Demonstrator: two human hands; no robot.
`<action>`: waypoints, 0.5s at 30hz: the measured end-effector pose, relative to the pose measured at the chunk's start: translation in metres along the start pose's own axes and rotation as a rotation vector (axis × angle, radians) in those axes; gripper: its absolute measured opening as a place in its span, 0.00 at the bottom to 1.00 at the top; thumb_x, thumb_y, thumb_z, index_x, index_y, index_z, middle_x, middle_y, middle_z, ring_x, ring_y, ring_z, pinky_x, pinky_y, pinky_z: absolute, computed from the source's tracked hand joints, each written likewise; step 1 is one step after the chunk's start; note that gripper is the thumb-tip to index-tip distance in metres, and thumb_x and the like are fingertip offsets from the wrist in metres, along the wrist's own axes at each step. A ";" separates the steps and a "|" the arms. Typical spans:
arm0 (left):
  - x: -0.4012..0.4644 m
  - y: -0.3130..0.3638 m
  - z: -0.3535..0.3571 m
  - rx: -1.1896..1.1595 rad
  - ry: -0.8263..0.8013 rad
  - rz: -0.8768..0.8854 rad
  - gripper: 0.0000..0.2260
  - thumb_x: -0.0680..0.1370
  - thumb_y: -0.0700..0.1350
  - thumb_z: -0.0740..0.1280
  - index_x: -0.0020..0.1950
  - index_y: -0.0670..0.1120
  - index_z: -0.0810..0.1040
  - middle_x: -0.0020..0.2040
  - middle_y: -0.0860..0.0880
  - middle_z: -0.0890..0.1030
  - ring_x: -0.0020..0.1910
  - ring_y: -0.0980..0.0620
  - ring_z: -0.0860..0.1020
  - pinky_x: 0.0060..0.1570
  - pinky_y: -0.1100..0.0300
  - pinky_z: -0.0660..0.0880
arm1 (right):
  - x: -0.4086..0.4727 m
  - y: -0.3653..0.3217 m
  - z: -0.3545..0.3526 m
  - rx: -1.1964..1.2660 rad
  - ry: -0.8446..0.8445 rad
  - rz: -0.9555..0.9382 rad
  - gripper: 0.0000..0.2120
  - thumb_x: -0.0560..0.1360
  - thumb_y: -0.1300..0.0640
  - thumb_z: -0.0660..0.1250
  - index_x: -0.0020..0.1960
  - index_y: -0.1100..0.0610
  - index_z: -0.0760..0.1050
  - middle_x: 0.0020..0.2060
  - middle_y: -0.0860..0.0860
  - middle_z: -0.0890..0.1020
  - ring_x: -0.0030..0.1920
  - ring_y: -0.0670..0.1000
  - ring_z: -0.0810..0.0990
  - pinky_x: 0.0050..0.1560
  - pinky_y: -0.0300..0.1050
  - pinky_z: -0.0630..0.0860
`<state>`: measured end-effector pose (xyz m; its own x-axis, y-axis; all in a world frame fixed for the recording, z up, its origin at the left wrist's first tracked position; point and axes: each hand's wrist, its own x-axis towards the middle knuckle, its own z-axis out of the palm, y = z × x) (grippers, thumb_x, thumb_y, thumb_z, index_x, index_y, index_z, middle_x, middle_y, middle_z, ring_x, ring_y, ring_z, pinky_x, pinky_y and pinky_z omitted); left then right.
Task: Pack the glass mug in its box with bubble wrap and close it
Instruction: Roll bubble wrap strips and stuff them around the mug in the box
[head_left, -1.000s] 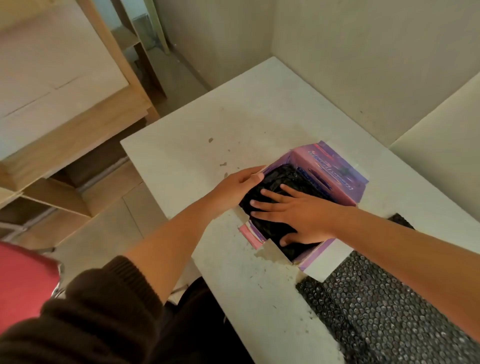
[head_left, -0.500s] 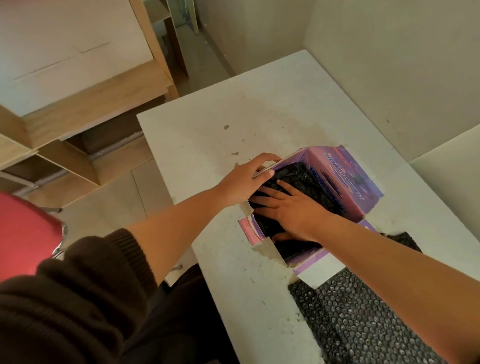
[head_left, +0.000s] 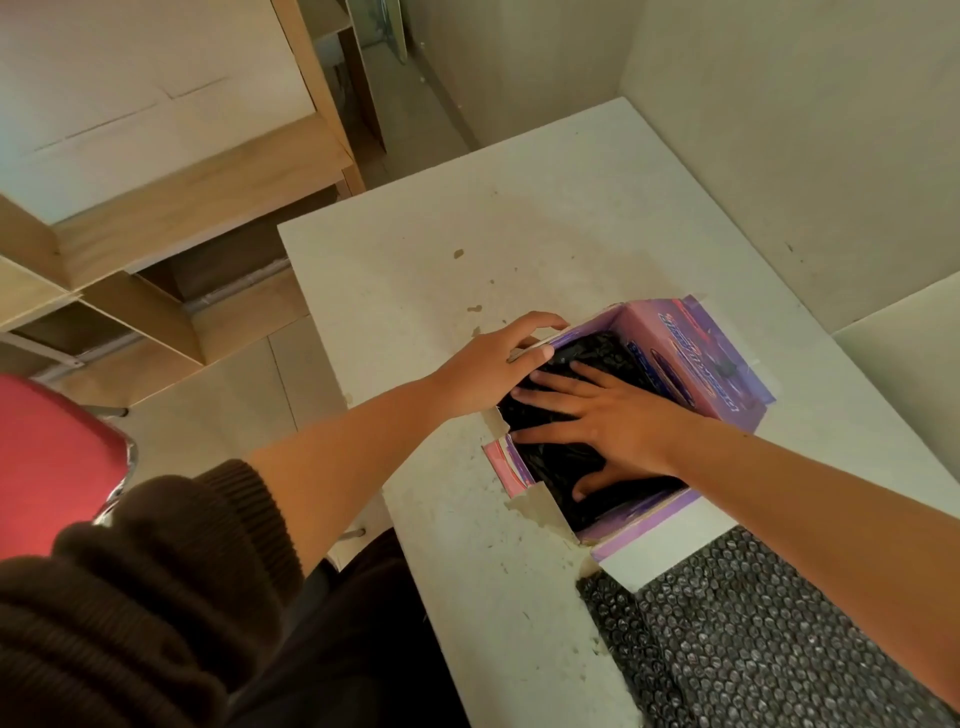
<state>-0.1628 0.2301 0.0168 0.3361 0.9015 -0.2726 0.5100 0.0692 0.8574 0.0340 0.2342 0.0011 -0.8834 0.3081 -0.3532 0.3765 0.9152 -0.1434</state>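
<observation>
The right hand (head_left: 618, 415) lies deeper in the purple box (head_left: 691, 358) than 1.0 s ago, fingers spread flat on the black bubble wrap (head_left: 592, 353), which sits lower under the palm. The left hand (head_left: 498, 364) shifts its grip along the box's side flap, thumb now over the flap edge.

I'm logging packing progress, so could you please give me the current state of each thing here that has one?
box: open, flaps up or folded out, on the table.
black bubble wrap bundle: inside the box, pressed down.
right hand: flat, fingers spread, pressing the bundle.
left hand: gripping the box's left flap edge.
spare bubble wrap sheet: lying flat on the table, unused.
glass mug: not visible.
</observation>
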 end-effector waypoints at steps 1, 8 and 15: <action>0.000 0.001 0.000 -0.004 0.002 0.001 0.14 0.82 0.50 0.55 0.68 0.57 0.65 0.54 0.54 0.76 0.51 0.58 0.74 0.41 0.75 0.71 | 0.001 0.000 0.000 0.010 -0.001 0.009 0.43 0.65 0.32 0.67 0.74 0.38 0.50 0.76 0.46 0.47 0.75 0.51 0.39 0.71 0.54 0.37; 0.002 -0.001 0.000 -0.009 -0.021 -0.002 0.14 0.82 0.50 0.55 0.68 0.59 0.65 0.62 0.51 0.75 0.55 0.59 0.72 0.42 0.78 0.67 | -0.015 -0.012 -0.007 0.052 0.027 0.127 0.49 0.66 0.32 0.67 0.75 0.42 0.41 0.75 0.47 0.37 0.74 0.50 0.32 0.72 0.52 0.33; 0.001 -0.001 -0.003 -0.074 -0.070 0.009 0.13 0.82 0.52 0.56 0.66 0.61 0.66 0.56 0.54 0.77 0.54 0.56 0.76 0.43 0.73 0.72 | -0.020 -0.019 -0.015 0.449 0.046 0.648 0.49 0.72 0.35 0.62 0.76 0.55 0.36 0.75 0.54 0.38 0.76 0.52 0.39 0.74 0.46 0.41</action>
<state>-0.1656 0.2324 0.0167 0.3961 0.8703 -0.2927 0.4479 0.0951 0.8890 0.0406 0.2149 0.0247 -0.4561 0.7638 -0.4568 0.8884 0.3603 -0.2846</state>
